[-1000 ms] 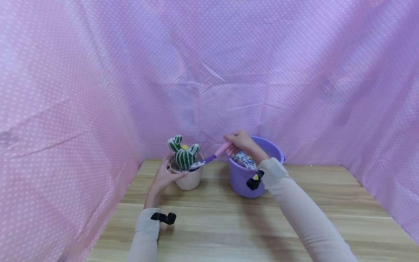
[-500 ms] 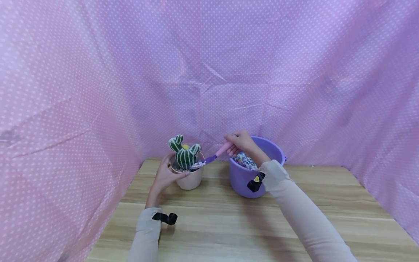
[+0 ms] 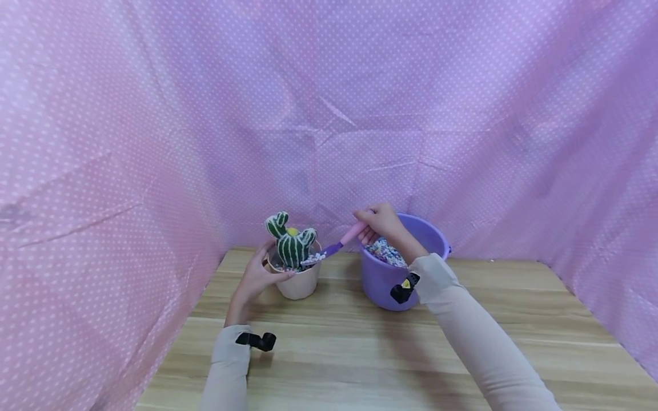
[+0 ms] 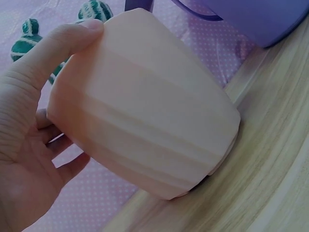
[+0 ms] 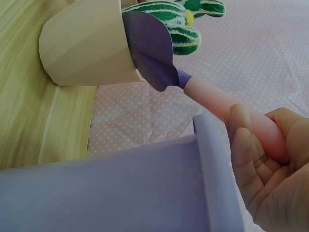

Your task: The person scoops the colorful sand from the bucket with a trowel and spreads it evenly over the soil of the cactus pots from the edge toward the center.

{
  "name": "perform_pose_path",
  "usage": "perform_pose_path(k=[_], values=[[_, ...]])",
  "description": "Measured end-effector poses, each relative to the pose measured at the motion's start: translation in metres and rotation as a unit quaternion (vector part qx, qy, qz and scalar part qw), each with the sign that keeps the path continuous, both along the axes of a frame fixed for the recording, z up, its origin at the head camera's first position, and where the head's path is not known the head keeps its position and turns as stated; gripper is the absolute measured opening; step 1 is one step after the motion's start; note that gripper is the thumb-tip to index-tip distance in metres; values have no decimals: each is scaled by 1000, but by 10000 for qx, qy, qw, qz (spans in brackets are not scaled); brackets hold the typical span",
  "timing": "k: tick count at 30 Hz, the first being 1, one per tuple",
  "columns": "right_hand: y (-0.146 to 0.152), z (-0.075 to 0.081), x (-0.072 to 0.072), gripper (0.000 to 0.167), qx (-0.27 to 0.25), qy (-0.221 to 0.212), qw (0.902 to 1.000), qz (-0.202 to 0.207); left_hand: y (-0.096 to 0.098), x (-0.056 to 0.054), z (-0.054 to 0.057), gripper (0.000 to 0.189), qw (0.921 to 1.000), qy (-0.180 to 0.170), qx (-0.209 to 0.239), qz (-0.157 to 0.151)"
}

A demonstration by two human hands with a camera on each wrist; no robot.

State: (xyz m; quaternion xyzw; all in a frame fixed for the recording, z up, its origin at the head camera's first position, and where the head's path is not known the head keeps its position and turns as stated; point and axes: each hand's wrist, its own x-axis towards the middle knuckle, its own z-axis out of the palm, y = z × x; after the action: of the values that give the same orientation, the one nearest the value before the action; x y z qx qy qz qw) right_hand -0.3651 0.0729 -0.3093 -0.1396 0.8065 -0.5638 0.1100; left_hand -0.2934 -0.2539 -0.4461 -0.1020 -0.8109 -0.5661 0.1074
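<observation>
A green, white-striped cactus (image 3: pixel 292 250) with a yellow bloom stands in a pale pink flower pot (image 3: pixel 299 285). My left hand (image 3: pixel 259 275) grips the pot's rim from the left; in the left wrist view the thumb lies at the rim and the other fingers are partly hidden behind the wall. My right hand (image 3: pixel 379 224) holds a small garden trowel by its pink handle (image 5: pixel 217 99). Its purple blade (image 5: pixel 152 50) reaches over the pot's right rim, bearing small whitish pebbles (image 3: pixel 313 259) close beside the cactus.
A purple bucket (image 3: pixel 385 288) stands to the right under my right forearm, holding multicoloured pebbles (image 3: pixel 385 253). Both stand on a wood-grain table (image 3: pixel 329 354). Pink dotted cloth (image 3: pixel 329 114) hangs behind and at both sides.
The trowel and right hand have barely shifted, the blade staying over the pot's rim. More coloured bits show inside the pot around the cactus. My left hand keeps its hold.
</observation>
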Motion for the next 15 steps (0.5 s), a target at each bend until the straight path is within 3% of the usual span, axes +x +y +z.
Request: perform_pose_path(k=[4,10,15], values=[[0,2,3,38,65,100,9999,-75,1,2,3,100,9998,-133,-23,-149],[-3,7,7,34,102,298,9993,-217,5,2,4,109,9992,-202,-288,174],[-5,10,9,35,184,508,9982,-251,6,0,2,107,9993,-97,-225,299]])
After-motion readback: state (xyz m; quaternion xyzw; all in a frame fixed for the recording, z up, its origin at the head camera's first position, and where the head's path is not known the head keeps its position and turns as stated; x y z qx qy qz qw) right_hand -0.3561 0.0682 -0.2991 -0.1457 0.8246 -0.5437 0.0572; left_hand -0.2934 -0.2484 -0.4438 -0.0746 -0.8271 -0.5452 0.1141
